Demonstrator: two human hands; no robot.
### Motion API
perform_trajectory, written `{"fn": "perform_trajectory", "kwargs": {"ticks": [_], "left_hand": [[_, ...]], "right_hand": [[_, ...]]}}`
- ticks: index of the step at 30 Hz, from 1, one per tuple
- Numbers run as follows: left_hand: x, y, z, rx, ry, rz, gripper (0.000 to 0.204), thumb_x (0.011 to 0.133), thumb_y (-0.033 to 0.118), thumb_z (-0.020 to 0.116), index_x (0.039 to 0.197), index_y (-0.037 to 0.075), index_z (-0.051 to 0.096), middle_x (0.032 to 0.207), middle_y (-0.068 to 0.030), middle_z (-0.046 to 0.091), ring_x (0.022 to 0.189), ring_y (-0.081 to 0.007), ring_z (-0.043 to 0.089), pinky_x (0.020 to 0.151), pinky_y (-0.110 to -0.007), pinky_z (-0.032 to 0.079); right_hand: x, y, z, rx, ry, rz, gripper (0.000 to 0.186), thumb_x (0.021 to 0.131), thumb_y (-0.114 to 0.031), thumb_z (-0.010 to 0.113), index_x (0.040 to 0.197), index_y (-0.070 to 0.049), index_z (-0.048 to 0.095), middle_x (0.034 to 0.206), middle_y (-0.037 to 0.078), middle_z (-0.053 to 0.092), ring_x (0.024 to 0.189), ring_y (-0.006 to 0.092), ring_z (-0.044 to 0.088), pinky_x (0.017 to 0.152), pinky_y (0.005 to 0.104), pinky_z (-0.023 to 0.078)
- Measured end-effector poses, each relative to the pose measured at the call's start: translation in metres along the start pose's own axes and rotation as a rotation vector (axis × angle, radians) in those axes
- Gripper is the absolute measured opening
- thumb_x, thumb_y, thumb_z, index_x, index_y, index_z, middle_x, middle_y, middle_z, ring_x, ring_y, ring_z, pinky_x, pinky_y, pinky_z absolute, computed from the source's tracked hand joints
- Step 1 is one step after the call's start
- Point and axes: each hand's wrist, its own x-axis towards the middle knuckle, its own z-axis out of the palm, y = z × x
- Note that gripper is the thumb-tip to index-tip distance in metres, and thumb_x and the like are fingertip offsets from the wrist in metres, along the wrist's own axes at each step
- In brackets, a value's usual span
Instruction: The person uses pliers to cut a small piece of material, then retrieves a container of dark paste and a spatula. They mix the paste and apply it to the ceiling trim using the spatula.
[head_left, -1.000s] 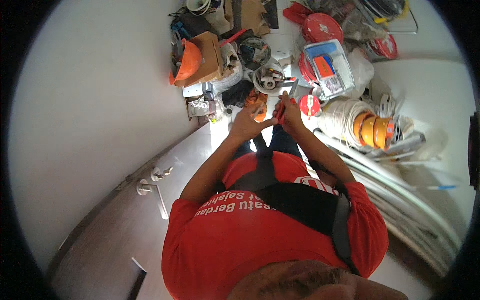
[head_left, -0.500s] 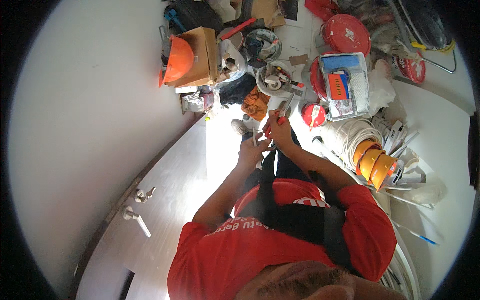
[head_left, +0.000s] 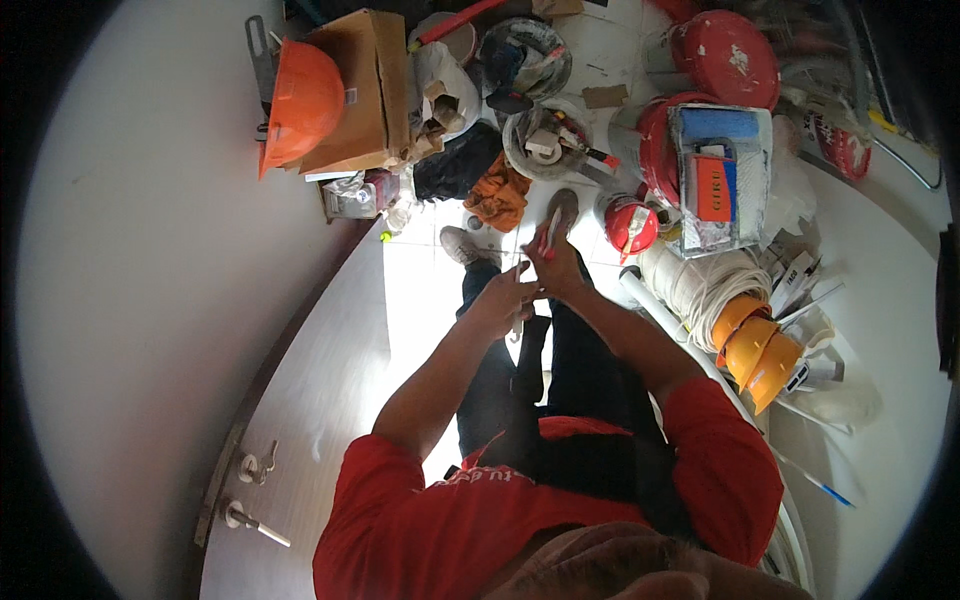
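Observation:
My right hand is closed around a slim tool with red on its handle and a pale, metallic-looking end; its exact kind is too small to make out. Just left of it, my left hand grips a thin, pale, strip-like piece, which sticks out below the fingers. The two hands nearly touch, held in front of my body above my legs. Below them, my shoes stand on the bright tiled floor.
Ahead are a bucket of tools, an orange cloth and a cardboard box beside an orange helmet. To the right lie a paint tray, coiled white cable and yellow helmets. A door stands left.
My view has tilted and shifted, showing more of my legs and both shoes. The tool in my right hand now points more upright and less of its metallic end shows. Both hands stay close together.

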Motion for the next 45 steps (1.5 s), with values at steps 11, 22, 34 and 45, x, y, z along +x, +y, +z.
{"fn": "perform_trajectory", "kwargs": {"ticks": [11, 22, 34, 45], "left_hand": [[0.01, 0.027, -0.046, -0.541, 0.634, -0.577, 0.052, 0.105, 0.036, 0.043, 0.146, 0.005, 0.043, 0.096, -0.008, 0.063, 0.073, -0.014, 0.058, 0.051, -0.026, 0.042], [0.002, -0.017, -0.061, -0.435, 0.574, -0.579, 0.057, 0.109, 0.041, 0.038, 0.15, 0.001, 0.041, 0.072, 0.0008, 0.057, 0.047, -0.0077, 0.045, 0.042, -0.023, 0.037], [0.008, -0.026, -0.059, -0.431, 0.638, -0.578, 0.048, 0.11, 0.029, 0.037, 0.142, -0.005, 0.048, 0.068, -0.0013, 0.056, 0.043, -0.0066, 0.041, 0.037, -0.023, 0.032], [0.004, -0.021, -0.053, -0.454, 0.612, -0.464, 0.05, 0.108, 0.038, 0.045, 0.136, -0.002, 0.055, 0.081, 0.0014, 0.063, 0.048, -0.003, 0.043, 0.044, -0.019, 0.037]], "right_hand": [[0.199, 0.16, -0.017, -0.97, -0.077, -0.004, 0.055, 0.088, -0.05, 0.07, 0.115, -0.003, 0.059, 0.103, 0.018, 0.069, 0.101, 0.0391, 0.067, 0.084, 0.0481, 0.054], [0.319, 0.21, -0.064, -1.012, 0.306, -0.04, 0.03, 0.092, -0.033, 0.064, 0.1, -0.005, 0.07, 0.099, 0.019, 0.07, 0.098, 0.0369, 0.069, 0.081, 0.0481, 0.056], [0.378, 0.229, -0.061, -1.077, 0.153, -0.113, 0.024, 0.095, -0.02, 0.053, 0.11, -0.009, 0.069, 0.109, 0.017, 0.07, 0.102, 0.0354, 0.068, 0.085, 0.0486, 0.055], [0.357, 0.182, -0.047, -1.169, -0.089, 0.122, 0.04, 0.09, -0.032, 0.059, 0.122, -0.01, 0.062, 0.109, 0.02, 0.069, 0.103, 0.04, 0.067, 0.087, 0.0527, 0.055]]}}
